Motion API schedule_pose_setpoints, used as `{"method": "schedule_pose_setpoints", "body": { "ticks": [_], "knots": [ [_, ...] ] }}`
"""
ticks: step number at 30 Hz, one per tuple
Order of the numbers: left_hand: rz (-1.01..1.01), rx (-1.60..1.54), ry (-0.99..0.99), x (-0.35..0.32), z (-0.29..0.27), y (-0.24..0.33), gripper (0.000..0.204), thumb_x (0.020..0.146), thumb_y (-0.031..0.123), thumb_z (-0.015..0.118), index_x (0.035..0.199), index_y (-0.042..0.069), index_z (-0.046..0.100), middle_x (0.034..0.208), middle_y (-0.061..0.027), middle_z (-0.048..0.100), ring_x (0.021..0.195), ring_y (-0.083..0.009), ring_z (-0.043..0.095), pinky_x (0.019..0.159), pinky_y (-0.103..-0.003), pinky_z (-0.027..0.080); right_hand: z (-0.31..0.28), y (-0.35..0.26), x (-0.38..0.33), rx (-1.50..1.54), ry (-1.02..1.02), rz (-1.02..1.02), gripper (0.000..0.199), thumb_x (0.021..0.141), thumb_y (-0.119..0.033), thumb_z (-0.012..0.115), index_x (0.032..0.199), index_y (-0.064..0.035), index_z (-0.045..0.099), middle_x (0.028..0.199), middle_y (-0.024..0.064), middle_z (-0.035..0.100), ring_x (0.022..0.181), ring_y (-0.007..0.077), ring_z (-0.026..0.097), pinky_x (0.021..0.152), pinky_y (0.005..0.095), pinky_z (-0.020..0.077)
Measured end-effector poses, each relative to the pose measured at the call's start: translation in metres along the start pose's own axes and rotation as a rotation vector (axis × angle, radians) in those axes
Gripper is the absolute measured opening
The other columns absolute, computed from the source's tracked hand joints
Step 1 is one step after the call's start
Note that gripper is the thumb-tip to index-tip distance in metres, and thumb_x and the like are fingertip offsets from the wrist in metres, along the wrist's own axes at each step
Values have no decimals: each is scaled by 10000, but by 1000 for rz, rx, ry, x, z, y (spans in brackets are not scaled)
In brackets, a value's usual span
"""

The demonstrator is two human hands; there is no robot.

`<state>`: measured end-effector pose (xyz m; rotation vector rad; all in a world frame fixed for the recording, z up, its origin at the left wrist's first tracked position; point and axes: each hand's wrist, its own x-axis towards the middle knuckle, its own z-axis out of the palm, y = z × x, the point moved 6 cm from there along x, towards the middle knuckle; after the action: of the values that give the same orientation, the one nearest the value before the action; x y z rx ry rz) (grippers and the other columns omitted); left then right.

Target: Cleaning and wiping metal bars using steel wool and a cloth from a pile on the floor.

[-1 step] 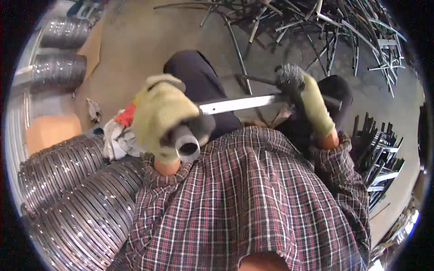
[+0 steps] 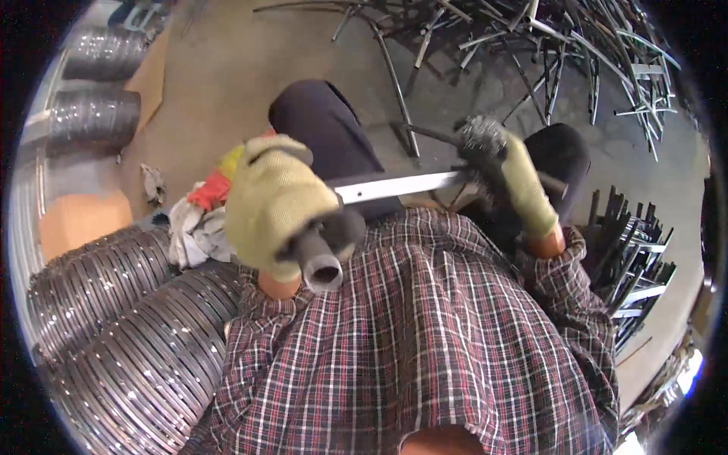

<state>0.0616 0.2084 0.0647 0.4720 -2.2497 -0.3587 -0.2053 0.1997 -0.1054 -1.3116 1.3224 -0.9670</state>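
A metal tube frame lies across my lap, its flat silver crossbar (image 2: 398, 186) spanning the gap between my hands. My left hand (image 2: 277, 199), in a yellowish knit glove with dark fingers, is closed round a tube at the crossbar's left end. That grey tube's open round end (image 2: 324, 271) sticks out below the fist, facing me. On the other side my right hand (image 2: 506, 163), gloved alike, is wrapped round the dark part at the crossbar's right end. A thin dark rod end (image 2: 425, 133) shows left of that hand. Fingers and gloves hide the joints.
Ribbed dark stacks wrapped in shiny film (image 2: 144, 356) stand close on my left, with a crumpled grey-white cloth (image 2: 201, 233) against them. Loose metal tubes (image 2: 561, 45) lie heaped on the floor at the far right. Dark metal frames (image 2: 633, 254) are stacked beside my right arm.
The tube's open end has swung slightly right and down with my left hand. My right hand has dropped slightly. Both hands keep their grip on the frame.
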Motion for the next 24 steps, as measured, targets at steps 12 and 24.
{"method": "schedule_pose_setpoints", "body": {
  "ticks": [12, 24],
  "knots": [
    [1, 581, 450, -72, 52, 80, 495, 932, 622, 369, 1243, 243, 433, 1307, -26, 373, 1229, -299, 279, 955, -610, 346, 120, -96, -52, -210, -418, -315, 442, 786, -102, 608, 1208, 12, 543, 1107, 233, 625, 1052, 330, 611, 921, 372, 485],
    [-175, 536, 173, -116, 43, 74, 487, 904, 537, 435, 1254, 204, 374, 1358, 3, 365, 1324, -285, 262, 936, -598, 347, 133, -79, -54, -180, -827, -371, 506, 870, -105, 612, 1319, 43, 435, 1291, 235, 511, 1225, 334, 503, 1050, 400, 393]
  ]
}}
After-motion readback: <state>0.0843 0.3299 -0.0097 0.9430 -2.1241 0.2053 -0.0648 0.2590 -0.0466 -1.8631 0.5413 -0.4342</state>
